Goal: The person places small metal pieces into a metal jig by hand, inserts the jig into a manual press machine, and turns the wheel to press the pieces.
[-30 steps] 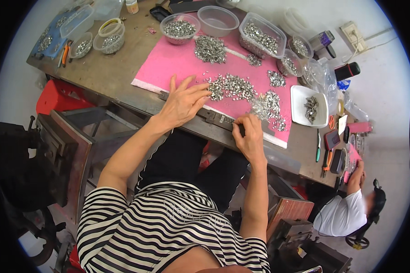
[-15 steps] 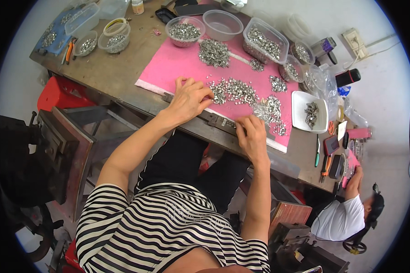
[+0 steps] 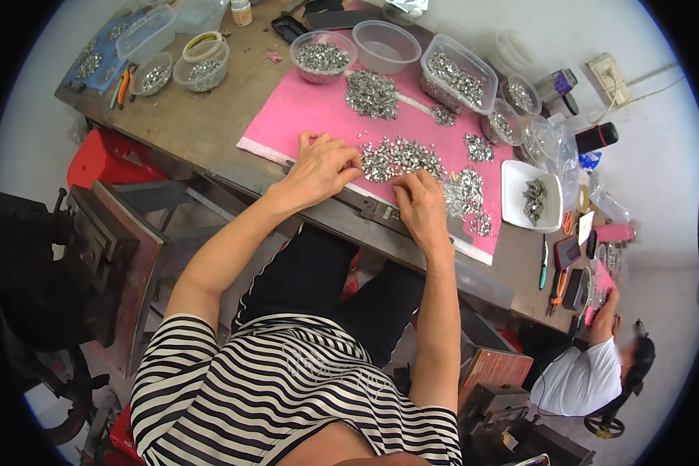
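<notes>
"What takes up most room over there?"

"The brown workbench (image 3: 182,128). A person in a striped top (image 3: 295,380) faces it from the near side, and a co-worker in white (image 3: 579,380) is off at the right end."

"And on it?"

"A pink cloth (image 3: 283,116), its pale hem near the bench's front edge. At the far side of the cloth stands a clear rectangular tub (image 3: 444,95) with silvery bits in it. A dark metal bar (image 3: 377,208) lies along the front, just below the hem; the pale specks on it are too small to make out."

"That square white thing?"

"A white dish (image 3: 516,186) right of the cloth, with a little heap of duller bits inside."

"How are the hands?"

"The left hand (image 3: 321,167) rests low over the front of the cloth, fingers curled, thumb and forefinger nearly together. I can't tell if anything is between them. The right hand (image 3: 423,206) is over the front edge, near the bar, with thumb and forefinger bent close; whether it has hold of a piece, I can't see from here."

"And the pieces themselves?"

"Small silvery metal pieces (image 3: 400,158), spread on the cloth just beyond both hands, with more in separate piles behind them and to the right."
</notes>
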`<state>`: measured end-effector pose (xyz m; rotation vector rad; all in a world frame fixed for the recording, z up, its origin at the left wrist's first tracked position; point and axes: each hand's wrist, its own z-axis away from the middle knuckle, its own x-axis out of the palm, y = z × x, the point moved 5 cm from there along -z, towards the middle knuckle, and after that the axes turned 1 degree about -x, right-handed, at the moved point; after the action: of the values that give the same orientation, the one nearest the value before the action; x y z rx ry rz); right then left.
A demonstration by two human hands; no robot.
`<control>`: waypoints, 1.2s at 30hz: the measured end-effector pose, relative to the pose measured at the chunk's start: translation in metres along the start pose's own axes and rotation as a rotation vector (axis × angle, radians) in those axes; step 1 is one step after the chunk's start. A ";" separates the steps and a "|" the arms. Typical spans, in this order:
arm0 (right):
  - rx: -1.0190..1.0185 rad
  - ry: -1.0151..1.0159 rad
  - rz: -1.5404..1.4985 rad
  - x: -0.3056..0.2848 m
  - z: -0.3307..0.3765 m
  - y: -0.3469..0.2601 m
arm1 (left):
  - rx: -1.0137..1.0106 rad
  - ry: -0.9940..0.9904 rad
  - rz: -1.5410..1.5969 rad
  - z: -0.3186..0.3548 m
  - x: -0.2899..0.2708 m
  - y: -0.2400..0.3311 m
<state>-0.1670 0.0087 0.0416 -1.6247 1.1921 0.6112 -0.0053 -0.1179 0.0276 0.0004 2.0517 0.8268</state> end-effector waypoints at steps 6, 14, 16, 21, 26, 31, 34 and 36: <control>0.046 0.061 -0.037 0.005 -0.002 0.005 | -0.027 -0.013 -0.004 -0.004 0.009 0.009; 0.019 -0.004 0.019 0.004 -0.002 0.002 | -0.012 0.029 -0.125 -0.003 0.017 0.014; 0.037 0.018 -0.045 0.002 -0.002 0.005 | 0.001 0.039 -0.142 -0.004 0.018 0.015; 0.029 0.035 0.044 0.004 -0.002 -0.001 | -0.004 0.017 -0.142 -0.005 0.019 0.015; -0.002 0.044 0.000 -0.007 -0.002 0.001 | 0.006 0.026 -0.117 -0.003 0.017 0.015; 0.018 0.085 -0.048 -0.005 -0.001 0.006 | 0.014 0.019 -0.104 -0.004 0.018 0.016; 0.014 0.090 -0.034 -0.001 -0.002 0.001 | 0.014 0.010 -0.099 -0.004 0.017 0.013; 0.024 0.058 -0.008 0.001 -0.004 -0.001 | 0.011 -0.019 -0.081 -0.004 0.016 0.012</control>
<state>-0.1663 0.0047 0.0429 -1.6358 1.2299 0.5454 -0.0216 -0.1061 0.0236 -0.0688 2.0247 0.7628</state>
